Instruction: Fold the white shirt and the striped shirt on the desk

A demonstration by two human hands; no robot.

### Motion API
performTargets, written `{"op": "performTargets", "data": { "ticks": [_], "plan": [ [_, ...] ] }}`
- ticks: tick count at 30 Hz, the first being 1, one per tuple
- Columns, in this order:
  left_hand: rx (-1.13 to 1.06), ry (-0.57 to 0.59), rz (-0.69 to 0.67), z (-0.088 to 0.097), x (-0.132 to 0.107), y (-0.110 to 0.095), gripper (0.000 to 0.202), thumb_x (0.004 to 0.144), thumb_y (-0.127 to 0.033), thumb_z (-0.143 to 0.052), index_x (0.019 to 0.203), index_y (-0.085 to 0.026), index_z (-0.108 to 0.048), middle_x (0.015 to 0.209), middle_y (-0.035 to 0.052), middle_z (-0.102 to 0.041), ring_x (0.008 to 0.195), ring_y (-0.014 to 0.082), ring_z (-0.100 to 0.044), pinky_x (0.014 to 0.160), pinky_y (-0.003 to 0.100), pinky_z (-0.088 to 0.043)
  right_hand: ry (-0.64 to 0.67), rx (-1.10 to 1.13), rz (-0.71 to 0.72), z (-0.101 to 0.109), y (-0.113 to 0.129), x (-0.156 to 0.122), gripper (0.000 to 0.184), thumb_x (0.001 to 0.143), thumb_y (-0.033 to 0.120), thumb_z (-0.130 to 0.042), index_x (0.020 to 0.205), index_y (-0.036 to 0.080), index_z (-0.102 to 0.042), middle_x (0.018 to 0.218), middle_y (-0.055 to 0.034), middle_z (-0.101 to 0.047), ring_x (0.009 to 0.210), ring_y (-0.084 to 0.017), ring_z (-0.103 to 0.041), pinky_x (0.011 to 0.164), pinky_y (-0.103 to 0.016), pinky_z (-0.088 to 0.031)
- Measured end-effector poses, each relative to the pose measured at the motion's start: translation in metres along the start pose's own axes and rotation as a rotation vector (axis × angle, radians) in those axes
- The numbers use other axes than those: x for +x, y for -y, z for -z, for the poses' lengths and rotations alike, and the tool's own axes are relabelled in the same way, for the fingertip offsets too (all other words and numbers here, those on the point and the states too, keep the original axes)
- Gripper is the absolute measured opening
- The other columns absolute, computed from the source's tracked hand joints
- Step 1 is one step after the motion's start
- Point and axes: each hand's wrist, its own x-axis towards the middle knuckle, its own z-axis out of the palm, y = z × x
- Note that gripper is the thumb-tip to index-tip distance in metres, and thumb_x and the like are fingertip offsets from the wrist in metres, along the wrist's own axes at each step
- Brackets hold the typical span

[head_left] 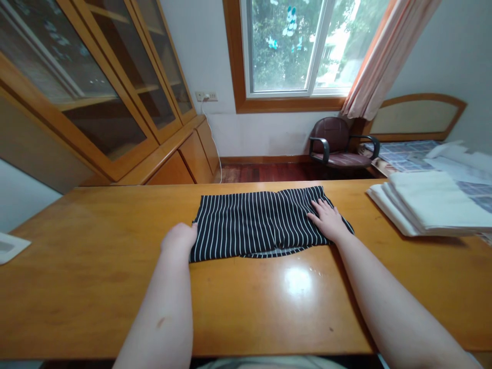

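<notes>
A black garment with thin white stripes (249, 223) lies folded into a wide band on the wooden table (238, 307). Its exact kind does not show. Along the near side, a curved edge gapes a little and a greyish inside is visible. My left hand (179, 237) grips the garment's left edge, thumb against the cloth and the other fingers mostly hidden. Across the cloth's right end, my right hand (328, 220) rests flat, palm down with fingers spread.
A stack of folded white cloths (426, 205) sits at the table's right. At the left edge is a white flat object (11, 247), partly cut off. Beyond the table stand a glass-fronted cabinet (154, 128), a maroon armchair (332, 138) and a bed (411, 154).
</notes>
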Motion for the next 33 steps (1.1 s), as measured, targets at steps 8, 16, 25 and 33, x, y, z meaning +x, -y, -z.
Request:
{"op": "performTargets", "data": {
  "ticks": [8,16,25,33],
  "plan": [
    [-0.053,-0.117,-0.176,-0.003,0.001,-0.014,0.042,0.088,-0.035,-0.03,0.105,-0.014,-0.062,0.106,0.0192,-0.065,0.098,0.0325,-0.06,0.079,0.041,-0.046,-0.05,0.066,0.009,-0.006,-0.008,0.002,0.062,0.091,0.054,-0.029,0.138,0.016,-0.039,0.146,-0.0138,-0.034,0.136,-0.028,-0.026,0.109,-0.051,-0.02],
    [-0.113,-0.087,-0.179,-0.001,-0.007,-0.021,0.044,0.089,-0.035,-0.025,0.108,-0.015,-0.06,0.106,0.0177,-0.065,0.095,0.0304,-0.061,0.076,0.038,-0.046,-0.217,0.043,-0.097,0.021,-0.001,-0.009,0.059,0.088,0.05,-0.035,0.131,0.011,-0.047,0.134,-0.0164,-0.048,0.122,-0.029,-0.045,0.101,-0.044,-0.034],
    [0.089,0.22,-0.134,0.014,-0.008,0.005,0.054,0.074,-0.06,-0.047,0.089,-0.012,-0.067,0.098,0.0217,-0.068,0.091,0.0349,-0.064,0.074,0.039,-0.049,0.131,-0.034,-0.485,0.036,-0.044,-0.019,0.066,0.084,0.059,-0.031,0.098,0.006,-0.068,0.094,-0.0258,-0.066,0.089,-0.036,-0.063,0.074,-0.046,-0.048],
    [-0.08,0.339,-0.297,0.012,-0.018,0.011,0.054,0.059,-0.03,-0.071,0.109,-0.017,-0.057,0.112,0.0128,-0.065,0.097,0.0263,-0.063,0.079,0.03,-0.049,0.264,-0.118,-0.415,0.033,-0.059,-0.015,0.044,0.082,0.047,-0.046,0.083,0.011,-0.071,0.086,-0.022,-0.068,0.085,-0.034,-0.065,0.074,-0.041,-0.049]
  ]
}}
